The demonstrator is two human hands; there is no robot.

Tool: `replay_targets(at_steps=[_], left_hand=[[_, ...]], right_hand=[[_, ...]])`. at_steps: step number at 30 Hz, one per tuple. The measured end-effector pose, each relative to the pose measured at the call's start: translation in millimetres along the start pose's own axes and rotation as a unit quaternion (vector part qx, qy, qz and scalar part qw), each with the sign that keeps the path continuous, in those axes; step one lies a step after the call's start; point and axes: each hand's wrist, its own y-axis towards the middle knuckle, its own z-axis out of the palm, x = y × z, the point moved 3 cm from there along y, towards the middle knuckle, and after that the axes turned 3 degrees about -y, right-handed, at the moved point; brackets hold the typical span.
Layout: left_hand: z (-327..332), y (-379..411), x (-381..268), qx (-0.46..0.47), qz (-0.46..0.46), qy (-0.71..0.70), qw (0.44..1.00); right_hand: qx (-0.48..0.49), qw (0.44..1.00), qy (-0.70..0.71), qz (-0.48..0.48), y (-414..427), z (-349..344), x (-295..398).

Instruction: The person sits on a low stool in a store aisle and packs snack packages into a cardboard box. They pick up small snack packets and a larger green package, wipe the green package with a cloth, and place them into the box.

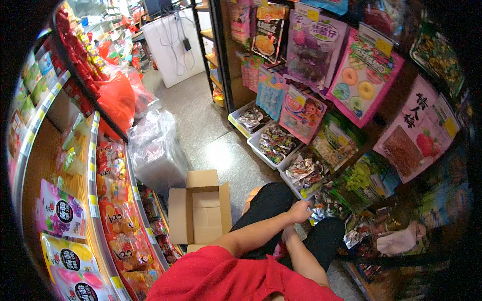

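Observation:
My left hand (300, 211) is closed in a fist shape above my knees, beside silver-wrapped sweets (323, 211) and the near end of a white plastic bin (283, 174). A small pale edge shows at its fingers; whether it is held is unclear. My right hand (289, 231) lies just below the left one, partly hidden by the left wrist, and its fingers do not show. A bit of pink material (279, 250) is visible between my legs, under the forearms. An open cardboard box (206, 210) with raised flaps stands on the floor to the left of my legs.
Packaged snacks (314, 49) hang on the right rack over several bins of wrapped sweets (278, 143). Curved shelves (92, 165) of bagged sweets line the left. A clear plastic bag (156, 146) stands behind the box. A pale cloth (397, 240) lies at right.

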Motion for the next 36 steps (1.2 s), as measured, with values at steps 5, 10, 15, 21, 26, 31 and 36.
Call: replay_targets(at_steps=[5, 10, 15, 21, 26, 31, 36], left_hand=[[-13, 11, 48, -0.059, 0.003, -0.099, 0.993], [-34, 15, 42, -0.033, -0.06, -0.206, 0.976], [-36, 14, 44, 0.018, -0.114, -0.098, 0.988], [-14, 5, 37, 0.118, -0.085, -0.022, 0.989], [1, 4, 27, 0.165, -0.04, 0.084, 0.982], [-7, -2, 9, 0.175, -0.094, 0.015, 0.98], [-9, 5, 36, 0.144, -0.098, -0.019, 0.985]], right_hand=[[-0.058, 0.993, -0.1, -0.041, -11, 23, 2], [-0.111, 0.923, -0.342, -0.134, -4, 25, 4], [-0.013, 0.908, -0.36, -0.212, -60, 35, 42], [-0.098, 0.91, -0.382, -0.128, -58, 3, 57], [-0.132, 0.868, -0.419, -0.231, -44, 1, 41], [-0.129, 0.888, -0.413, -0.154, -57, 1, 60], [-0.228, 0.882, -0.346, -0.224, -53, -23, 104]])
